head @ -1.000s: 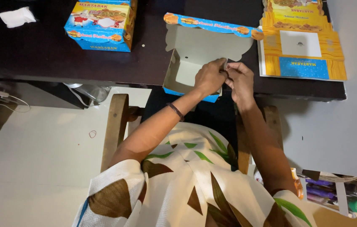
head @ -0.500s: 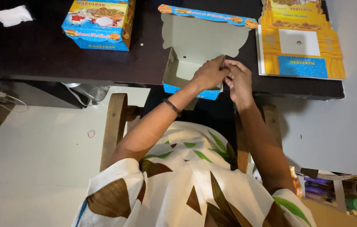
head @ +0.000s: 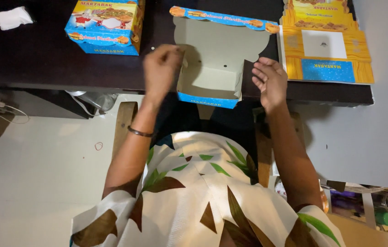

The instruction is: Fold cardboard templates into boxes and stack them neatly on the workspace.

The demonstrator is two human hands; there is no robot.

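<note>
We're mid-fold on the half-built box [head: 210, 80], which sits open at the near edge of the dark surface [head: 43, 59], lid flap up and back. Our left hand [head: 161, 68] is at the box's left wall, motion-blurred, fingers curled narrow; we can't tell if it pinches the wall. Our right hand [head: 269, 80] rests just beside the right wall, fingers loosely spread, holding nothing. Finished box [head: 105, 25] far left, flat blank [head: 324, 43] to the right. Next likely needs both side walls squared and tabs tucked.
</note>
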